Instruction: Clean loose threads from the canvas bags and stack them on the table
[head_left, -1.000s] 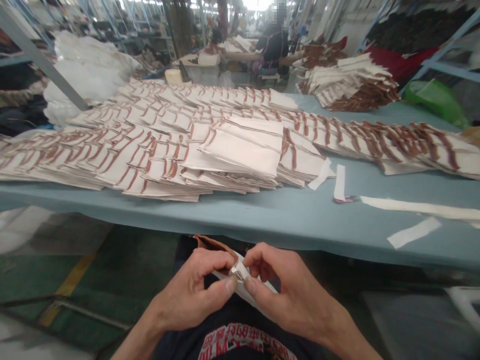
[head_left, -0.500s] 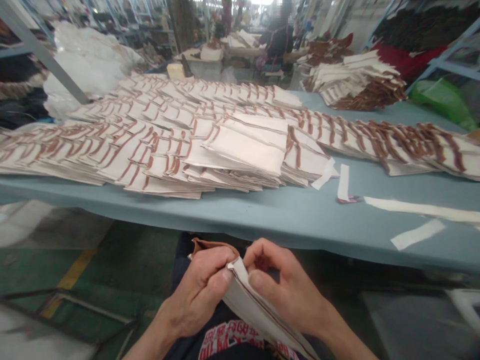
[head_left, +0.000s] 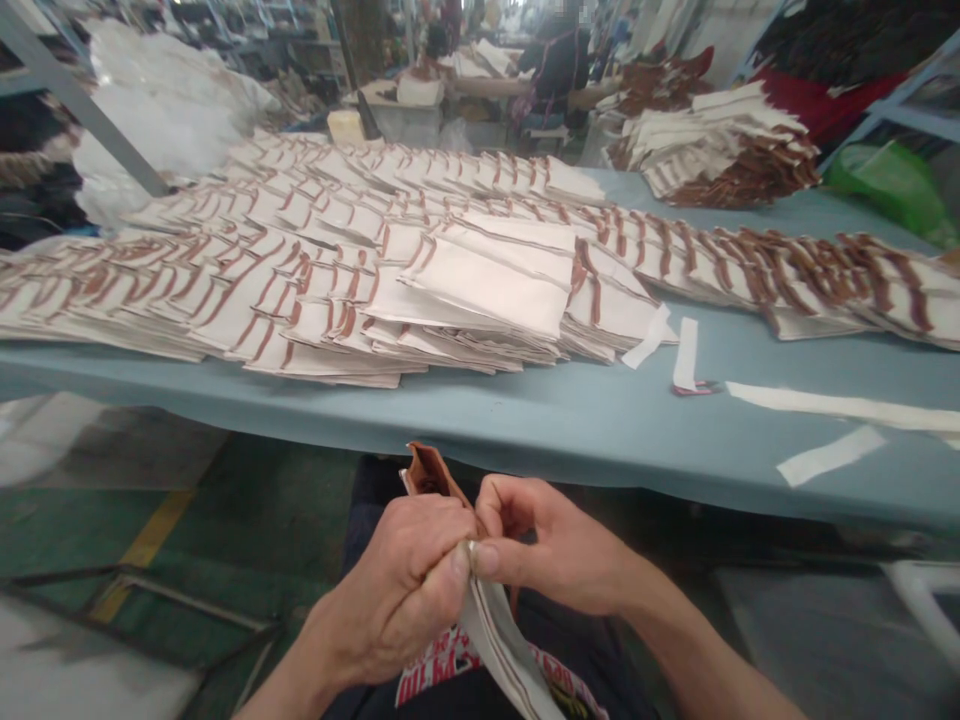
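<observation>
Over my lap, in the head view, hangs a white fabric piece (head_left: 491, 625) with a brown lining showing at its far end. My left hand (head_left: 420, 570) is closed on its edge, thumb on the near side. My right hand (head_left: 544, 540) pinches the same edge just to the right, thumb and forefinger meeting close to my left thumb. My fingers cover the part of the edge between them. Beyond my hands, a stack of similar white pieces (head_left: 487, 285) with brown trim lies on the blue-covered table (head_left: 480, 420).
Rows of overlapping pieces (head_left: 750, 270) run across the table. White strips (head_left: 832, 455) lie at the right, near a small dark pinkish tool (head_left: 696, 387). A green bag (head_left: 889, 190) sits at the far right. A metal post (head_left: 90, 110) rises at the left. Someone sits farther back.
My right hand has come in to the edge and pinches it beside my left thumb. The fabric's far end has swung right and stands higher, showing more brown lining.
</observation>
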